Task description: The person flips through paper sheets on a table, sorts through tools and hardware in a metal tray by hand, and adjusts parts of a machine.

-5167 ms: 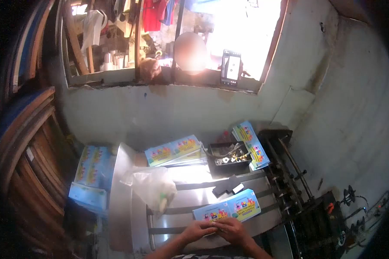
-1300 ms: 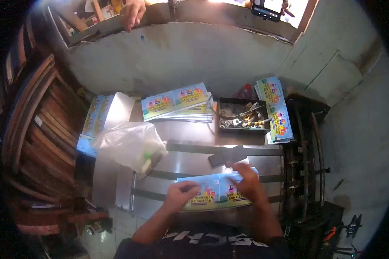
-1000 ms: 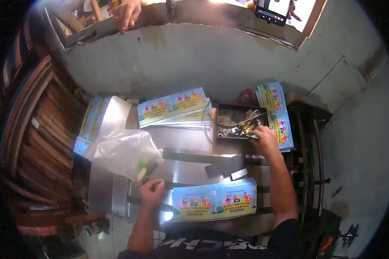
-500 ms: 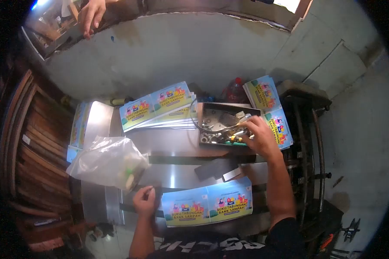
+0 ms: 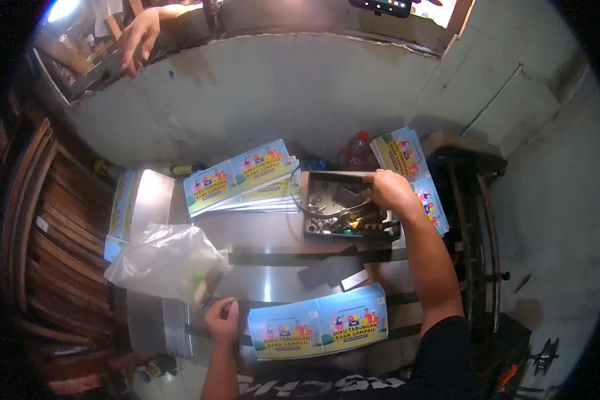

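Note:
My right hand (image 5: pixel 388 190) reaches into the back right part of a black box (image 5: pixel 352 233) of small metal parts and tools; its fingertips are hidden among them. My left hand (image 5: pixel 222 320) is closed at the table's front, with something small and dark at its fingertips. Just right of it lies a printed sheet stack (image 5: pixel 319 325) with two cover pictures side by side. Behind that stack are a dark flat block (image 5: pixel 327 270) and a small white-topped piece (image 5: pixel 355 280). A clear plastic bag (image 5: pixel 160 260) with green and white contents sits behind my left hand.
More printed stacks stand at the back (image 5: pixel 241 179), at the back right (image 5: pixel 407 157) and at the left (image 5: pixel 121 210). A red-capped bottle (image 5: pixel 360 152) is by the wall. Another person's hand (image 5: pixel 140 40) hangs over the window ledge, near a phone (image 5: pixel 383 7). Metal machinery (image 5: pixel 470 233) stands right.
My right hand has gone from the front stack to the box and now reaches deeper toward its back. My left hand has moved off the stack to its left. The view has shifted.

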Tool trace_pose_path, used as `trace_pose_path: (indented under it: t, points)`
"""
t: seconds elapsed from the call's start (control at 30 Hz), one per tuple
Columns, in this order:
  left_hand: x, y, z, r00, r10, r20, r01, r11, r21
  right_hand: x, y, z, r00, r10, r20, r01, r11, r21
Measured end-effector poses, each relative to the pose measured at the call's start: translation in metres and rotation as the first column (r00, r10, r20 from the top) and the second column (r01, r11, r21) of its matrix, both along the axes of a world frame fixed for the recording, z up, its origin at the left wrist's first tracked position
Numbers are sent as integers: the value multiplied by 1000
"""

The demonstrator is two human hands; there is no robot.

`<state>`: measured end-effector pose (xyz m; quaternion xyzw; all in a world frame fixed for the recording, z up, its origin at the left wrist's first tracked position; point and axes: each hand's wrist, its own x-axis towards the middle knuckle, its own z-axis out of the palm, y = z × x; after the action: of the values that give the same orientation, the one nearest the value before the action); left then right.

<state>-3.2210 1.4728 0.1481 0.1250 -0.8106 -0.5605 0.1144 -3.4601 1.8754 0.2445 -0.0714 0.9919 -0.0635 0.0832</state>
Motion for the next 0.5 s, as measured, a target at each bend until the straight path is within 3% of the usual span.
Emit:
trace_pose_path:
  t: [0.07, 0.13, 0.2, 0.27, 0.3, 0.4, 0.5]
  points:
    - [0, 1, 0, 1000, 8, -15, -7, 1000, 10, -4, 7, -10, 999, 2, 32, -3, 999, 40]
    - [-1, 1, 0, 1000, 1, -26, -1, 1000, 7, -3, 11, -16, 990, 119, -70, -119, 993, -3]
    - [1, -3, -4, 999, -8, -36, 7, 999, -38, 2, -6, 12, 997, 80, 25, -80, 997, 3]
    - [0, -5, -7, 999, -24, -49, 20, 996, -86, 5, -13, 25, 995, -80, 58, 83, 994, -64]
    - [0, -5, -6, 999, -16, -32, 14, 997, -69, 7, -10, 30, 995, -97, -25, 94, 991, -100]
    - [1, -5, -5, 1000, 0, -9, -1, 999, -38, 0, 4, 33, 985, -81, -154, 44, 971, -234]
    - [0, -4, -4, 1000, 1, -29, -2, 1000, -30, -5, 0, 34, 998, -26, -55, 7, 950, -312]
